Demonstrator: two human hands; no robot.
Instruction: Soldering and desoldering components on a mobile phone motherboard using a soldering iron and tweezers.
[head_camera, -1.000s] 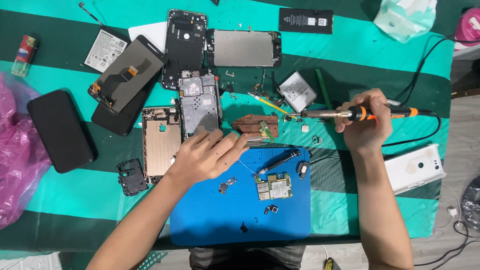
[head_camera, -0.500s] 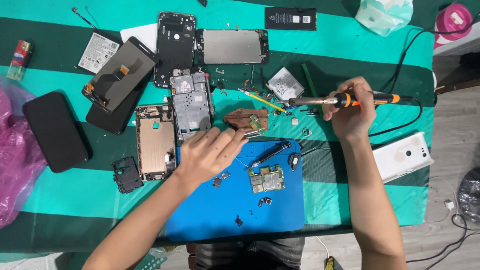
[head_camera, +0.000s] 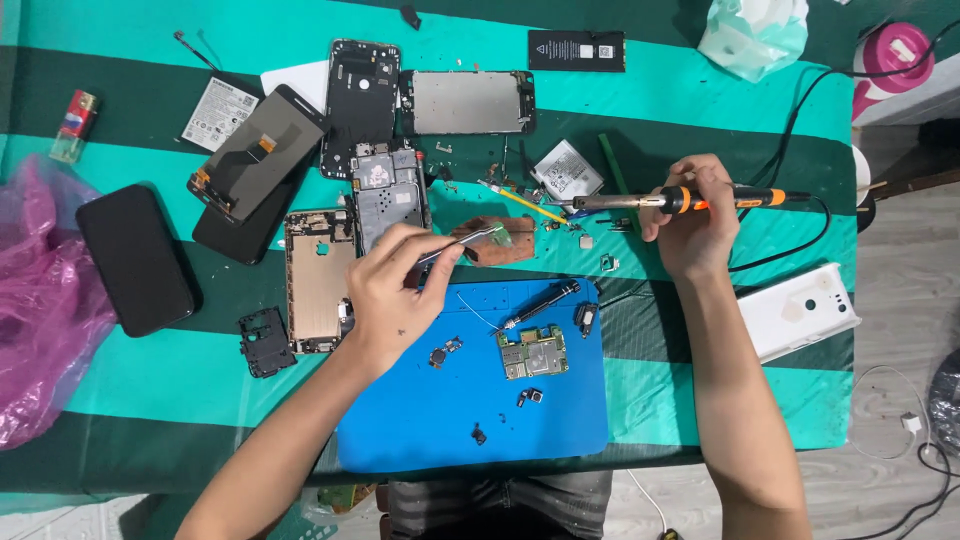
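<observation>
Table cover, green with dark stripes: lies under everything, both hands above it.
Blue work mat: just below the left hand, left of the right forearm.
Pink plastic bag: far left of the left hand.
Black phone: face down, well to the left of the left hand.
White phone back cover: right of the right forearm.
Gold phone frame: touching the left edge of the left hand.
Left hand: fingers closed on tweezers, the tips reaching a small green part on the wooden block, just right of the hand.
Right hand: well apart from the left, clamped around the soldering iron, orange and black, held level, tip pointing left toward the wooden block.
Green circuit board: on the mat, below and between the hands.
Black screwdriver: on the mat, just above the board.
Red lighter: far upper left of the left hand.
</observation>
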